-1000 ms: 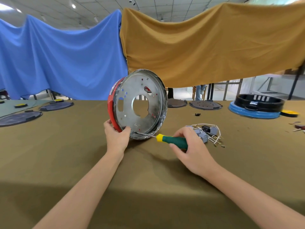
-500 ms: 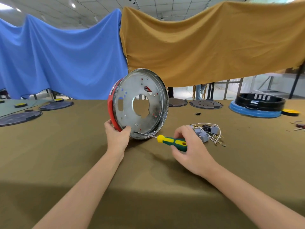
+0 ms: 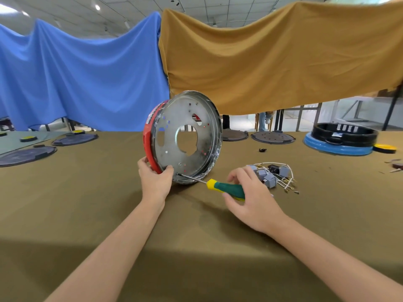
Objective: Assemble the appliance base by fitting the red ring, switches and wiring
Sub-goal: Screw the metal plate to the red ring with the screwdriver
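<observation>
**Screwdriver tip at the lower edge of the upright base**

The metal appliance base (image 3: pixel 187 138) stands on its edge on the olive-covered tabletop (image 3: pixel 87 214), its pierced silver face turned toward the camera and tilted slightly back. The red ring (image 3: pixel 148 140) sits around its left, rear side. The left hand (image 3: pixel 155 179) grips the lower left rim, fingers curled behind the red ring and thumb pressed on the front face.

The right hand (image 3: pixel 250 197) curls its fingers and thumb round the green and yellow handle of a screwdriver (image 3: pixel 226 189). The thin shaft runs up and left, its tip meeting the base near the bottom rim, just beside the left thumb.

Just beyond the right hand lies a loose cluster of grey switches (image 3: pixel 270 178) with white wiring (image 3: pixel 287 182) ending in small brass terminals, resting on the tabletop, near the base but apart from it.

Farther back, 2 dark round plates (image 3: pixel 272 137) lie flat, and a black ring on a blue disc (image 3: pixel 340 140) sits at the right. Blue and ochre cloths (image 3: pixel 283 62) hang behind.
</observation>
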### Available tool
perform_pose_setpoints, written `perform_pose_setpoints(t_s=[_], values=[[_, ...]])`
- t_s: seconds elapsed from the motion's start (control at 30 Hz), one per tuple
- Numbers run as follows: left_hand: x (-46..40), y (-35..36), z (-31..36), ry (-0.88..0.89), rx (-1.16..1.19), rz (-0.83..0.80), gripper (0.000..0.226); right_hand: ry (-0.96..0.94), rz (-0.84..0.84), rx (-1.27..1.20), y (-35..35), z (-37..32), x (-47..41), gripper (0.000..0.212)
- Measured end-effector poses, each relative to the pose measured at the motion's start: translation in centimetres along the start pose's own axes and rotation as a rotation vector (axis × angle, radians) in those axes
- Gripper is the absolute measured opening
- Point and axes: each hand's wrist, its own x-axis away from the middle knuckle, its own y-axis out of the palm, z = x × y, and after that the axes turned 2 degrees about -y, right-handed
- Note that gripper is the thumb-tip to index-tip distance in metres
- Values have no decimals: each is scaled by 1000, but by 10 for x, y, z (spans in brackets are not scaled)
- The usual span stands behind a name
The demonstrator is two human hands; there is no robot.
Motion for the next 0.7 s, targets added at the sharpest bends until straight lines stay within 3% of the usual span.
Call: perform_pose_setpoints(t_s=[0.1,0.33,0.5,0.63,0.7], values=[[0,0,0,-18,5,40,51,-32,-18,-35,-2,1,0,27],[2,-1,1,0,13,16,51,14,85,-8,-2,1,1,13],[3,-1,0,58,-16,-46,49,67,83,35,0,2,0,29],[2,0,0,44,28,-35,49,-1,22,27,-2,-2,0,17],[0,0,0,22,60,-3,50,-34,-19,-7,-2,-4,2,23]])
